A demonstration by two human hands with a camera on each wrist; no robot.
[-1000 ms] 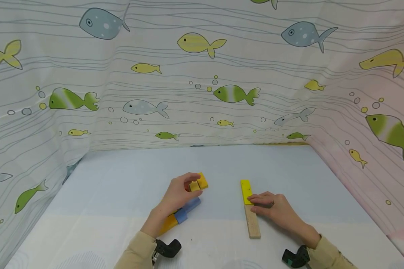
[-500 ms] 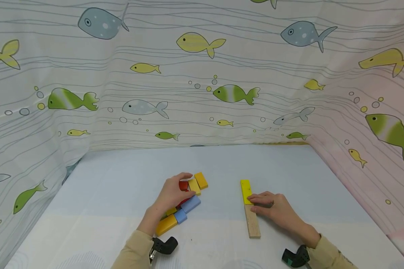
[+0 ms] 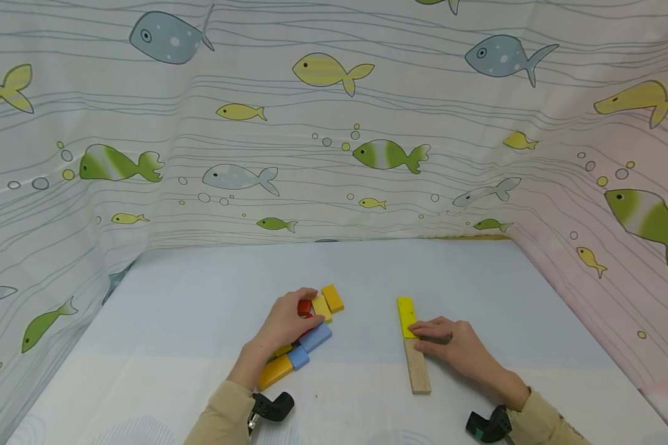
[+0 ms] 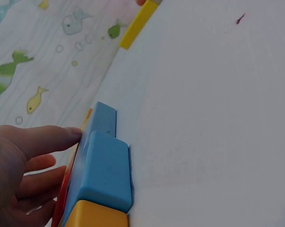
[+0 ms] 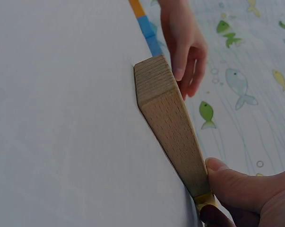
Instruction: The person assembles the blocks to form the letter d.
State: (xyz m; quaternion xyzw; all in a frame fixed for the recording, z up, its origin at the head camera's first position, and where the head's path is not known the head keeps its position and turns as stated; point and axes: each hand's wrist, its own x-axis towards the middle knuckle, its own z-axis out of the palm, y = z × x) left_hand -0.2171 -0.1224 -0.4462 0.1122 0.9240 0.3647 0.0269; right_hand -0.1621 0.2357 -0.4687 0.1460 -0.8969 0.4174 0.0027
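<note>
My left hand (image 3: pixel 286 318) lies over a cluster of coloured blocks, thumb and index finger spread apart around a red block (image 3: pixel 304 306) and a pale yellow block (image 3: pixel 321 308). In the left wrist view its thumb tip (image 4: pixel 73 132) is right at the edge of the blue blocks (image 4: pixel 107 172); its other fingers are partly hidden behind. My right hand (image 3: pixel 459 346) rests its fingertips where a bright yellow block (image 3: pixel 406 314) meets a plain wooden block (image 3: pixel 417 368), end to end. In the right wrist view the thumb (image 5: pixel 218 165) touches the wooden block's edge.
Orange blocks (image 3: pixel 275 372) lie at both ends of the left cluster, with a small blue block (image 3: pixel 298 357) near the front one. A fish-patterned curtain (image 3: pixel 312 123) surrounds the pale table (image 3: pixel 228 266) at the back and sides.
My left hand has shifted left from the pale yellow and orange blocks, uncovering them and the red block. Since half a second ago it has barely moved. My right hand stays put.
</note>
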